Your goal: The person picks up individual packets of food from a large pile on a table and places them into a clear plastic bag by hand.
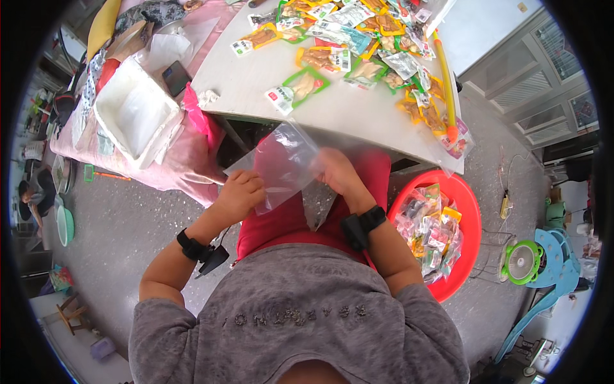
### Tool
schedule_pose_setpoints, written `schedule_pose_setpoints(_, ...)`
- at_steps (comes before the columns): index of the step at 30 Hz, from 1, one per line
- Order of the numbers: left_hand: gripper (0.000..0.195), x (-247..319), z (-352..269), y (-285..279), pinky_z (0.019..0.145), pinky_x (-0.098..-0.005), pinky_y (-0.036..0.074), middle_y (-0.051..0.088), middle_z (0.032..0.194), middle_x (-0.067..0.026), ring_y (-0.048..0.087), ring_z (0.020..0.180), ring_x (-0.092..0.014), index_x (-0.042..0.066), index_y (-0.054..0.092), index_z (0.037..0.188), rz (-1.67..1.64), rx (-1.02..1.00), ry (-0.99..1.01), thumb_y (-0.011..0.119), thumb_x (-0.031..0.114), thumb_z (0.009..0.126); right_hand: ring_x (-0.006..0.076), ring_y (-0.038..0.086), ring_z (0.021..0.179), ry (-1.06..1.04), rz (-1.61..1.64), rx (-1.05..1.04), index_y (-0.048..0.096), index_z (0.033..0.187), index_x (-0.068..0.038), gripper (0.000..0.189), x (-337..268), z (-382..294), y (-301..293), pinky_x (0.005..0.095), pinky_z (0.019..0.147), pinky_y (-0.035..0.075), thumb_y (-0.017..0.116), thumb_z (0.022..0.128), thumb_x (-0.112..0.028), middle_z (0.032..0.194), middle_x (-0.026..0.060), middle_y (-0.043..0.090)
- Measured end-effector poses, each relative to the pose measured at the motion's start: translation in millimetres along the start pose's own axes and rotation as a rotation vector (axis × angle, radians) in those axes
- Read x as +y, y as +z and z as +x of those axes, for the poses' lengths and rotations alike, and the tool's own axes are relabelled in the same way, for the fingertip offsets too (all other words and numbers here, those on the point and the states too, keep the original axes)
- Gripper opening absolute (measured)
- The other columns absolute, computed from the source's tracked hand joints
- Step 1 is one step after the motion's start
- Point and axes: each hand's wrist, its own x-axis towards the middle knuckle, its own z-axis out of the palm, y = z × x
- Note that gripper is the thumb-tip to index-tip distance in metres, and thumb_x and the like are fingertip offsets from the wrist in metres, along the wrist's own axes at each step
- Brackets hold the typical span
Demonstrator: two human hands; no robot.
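Note:
A clear plastic bag (288,163) is spread between my two hands, above my lap and in front of the table's near edge. My left hand (242,192) grips its lower left side with curled fingers. At its right side is my right hand (336,174), slightly blurred, with the fingertips pinched at the film. The bag looks flat, with nothing visible in it. Beyond it, a green-edged food packet (304,89) lies on the pale tabletop (240,81), below a heap of similar sealed packets (355,33) with yellow, green and silver parts.
A red tub (472,230) holding filled clear bags stands at the right. A yellow tube with orange ends (447,86) lies along the table's right side. At the left, a white foam box (136,113) and a phone (176,78) rest on pink cloth. Another person (33,199) is far left.

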Motion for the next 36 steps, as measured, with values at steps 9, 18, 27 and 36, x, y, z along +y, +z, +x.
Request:
schedule_pose_setpoints(9,0.014,-6,-15,-2,0.080,-0.0376,0.038,0.054,0.090,-0.0057,0.049,0.092,-0.025,0.008,0.056,0.076,0.160,-0.032,-0.207,0.054,0.010,0.062,0.0101,0.050,0.066,-0.309,-0.655,0.067,0.053,0.086,-0.004,0.011,16,-9,10,0.0232,0.056,0.042,0.053,0.079,-0.012,0.076,0.0030,0.052)
schedule_pose_setpoints(18,0.017,19,39,49,0.054,-0.0223,0.042,0.054,0.074,-0.0040,0.051,0.062,-0.009,0.002,0.052,0.082,-1.082,0.154,-0.977,0.058,0.017,0.079,0.0103,0.050,0.069,-0.391,-0.883,-0.100,0.053,0.089,-0.002,0.019,34,-8,38,0.0255,0.057,0.042,0.058,0.075,-0.013,0.077,0.0049,0.054)
schedule_pose_setpoints(27,0.018,15,39,60,0.052,-0.0215,0.041,0.054,0.068,-0.0025,0.050,0.061,-0.008,0.002,0.052,0.085,-1.061,0.110,-0.976,0.053,0.020,0.083,0.0095,0.051,0.070,-0.224,-0.762,-0.202,0.050,0.095,-0.001,0.025,22,-18,47,0.0238,0.058,0.042,0.059,0.076,-0.014,0.079,0.0045,0.055)
schedule_pose_setpoints(36,0.013,16,38,57,0.060,-0.0202,0.043,0.055,0.079,-0.0030,0.052,0.069,-0.009,0.003,0.051,0.087,-1.510,0.064,-1.016,0.047,0.015,0.085,0.0085,0.047,0.066,0.011,-0.603,-0.087,0.050,0.093,-0.004,0.022,16,-18,48,0.0223,0.057,0.040,0.052,0.082,-0.023,0.077,0.0015,0.052)
